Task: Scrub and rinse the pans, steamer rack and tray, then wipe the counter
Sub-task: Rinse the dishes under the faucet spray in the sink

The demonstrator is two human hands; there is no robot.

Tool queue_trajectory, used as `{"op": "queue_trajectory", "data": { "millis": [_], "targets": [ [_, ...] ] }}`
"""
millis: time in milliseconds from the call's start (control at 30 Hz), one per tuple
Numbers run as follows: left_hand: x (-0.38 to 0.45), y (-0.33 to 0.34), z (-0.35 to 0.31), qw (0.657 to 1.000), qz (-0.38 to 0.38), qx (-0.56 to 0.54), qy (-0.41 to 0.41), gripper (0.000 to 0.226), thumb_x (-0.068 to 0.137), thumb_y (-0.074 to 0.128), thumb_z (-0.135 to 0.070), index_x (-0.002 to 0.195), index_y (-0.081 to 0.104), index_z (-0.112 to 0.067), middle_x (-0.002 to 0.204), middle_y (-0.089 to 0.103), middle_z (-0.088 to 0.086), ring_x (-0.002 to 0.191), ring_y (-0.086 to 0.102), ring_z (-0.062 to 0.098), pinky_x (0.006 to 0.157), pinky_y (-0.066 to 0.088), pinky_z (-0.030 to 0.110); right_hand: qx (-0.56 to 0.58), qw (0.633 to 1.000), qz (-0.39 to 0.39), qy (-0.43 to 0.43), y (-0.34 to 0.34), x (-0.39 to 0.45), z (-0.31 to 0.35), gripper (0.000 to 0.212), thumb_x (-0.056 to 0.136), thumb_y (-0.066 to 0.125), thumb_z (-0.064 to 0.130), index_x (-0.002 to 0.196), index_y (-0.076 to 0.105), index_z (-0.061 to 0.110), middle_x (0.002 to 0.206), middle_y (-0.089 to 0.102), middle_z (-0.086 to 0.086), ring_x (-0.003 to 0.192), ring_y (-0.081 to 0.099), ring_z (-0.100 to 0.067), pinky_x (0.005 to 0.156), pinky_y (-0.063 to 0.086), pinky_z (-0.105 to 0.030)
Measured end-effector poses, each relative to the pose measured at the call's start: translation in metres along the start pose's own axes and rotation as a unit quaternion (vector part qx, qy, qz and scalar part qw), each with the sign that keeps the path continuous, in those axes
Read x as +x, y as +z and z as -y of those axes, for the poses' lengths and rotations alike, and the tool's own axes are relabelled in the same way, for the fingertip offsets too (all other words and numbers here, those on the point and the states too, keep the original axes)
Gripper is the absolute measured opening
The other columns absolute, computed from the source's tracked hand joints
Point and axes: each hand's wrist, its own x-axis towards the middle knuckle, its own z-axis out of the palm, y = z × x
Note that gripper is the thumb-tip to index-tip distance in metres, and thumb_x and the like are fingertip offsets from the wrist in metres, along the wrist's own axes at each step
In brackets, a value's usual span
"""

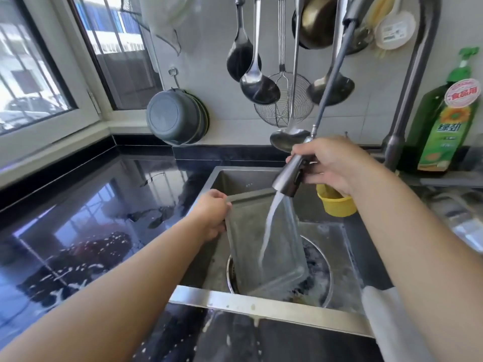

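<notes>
The tray (264,231) looks like dull grey metal, wet and matt. The sink (261,301) is brushed steel with a satin rim. The sprayer (287,178) is dark, smooth metal. The tabletop (91,218) is glossy black stone, mirror-like and foam-flecked. The cup (337,205) is yellow plastic; the ladles (258,87) are polished steel; the bottle (449,121) is glossy green plastic.

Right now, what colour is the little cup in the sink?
Yellow. The cup shows in the head view, below the right hand.
</notes>
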Motion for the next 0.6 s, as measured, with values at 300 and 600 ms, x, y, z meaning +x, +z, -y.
{"op": "queue_trajectory", "data": {
  "millis": [300,600],
  "targets": [
    [0.001,0.001,0.004,0.997,0.004,-0.070,0.033,0.017,0.102,0.055,-0.002,0.089,0.057,-0.013,0.086,0.061,0.011,0.082,0.063,0.026,0.066,0.052,0.037,0.070,0.996,0.022,-0.055,0.014,0.011,-0.003,0.005,0.095,0.065,0.006,0.097,0.069,0.007,0.115,0.071,-0.021,0.099,0.073,-0.031,0.070,0.061,-0.043],
    [-0.005,0.015,-0.004,0.998,0.022,-0.039,0.053,0.021,0.098,0.052,0.004,0.086,0.053,-0.013,0.082,0.057,0.013,0.074,0.056,0.026,0.063,0.045,0.039,0.072,0.991,-0.029,-0.112,0.030,0.016,-0.005,0.007,0.093,0.068,0.008,0.097,0.067,0.014,0.112,0.072,-0.015,0.102,0.071,-0.027,0.071,0.063,-0.044]
  ]
}}
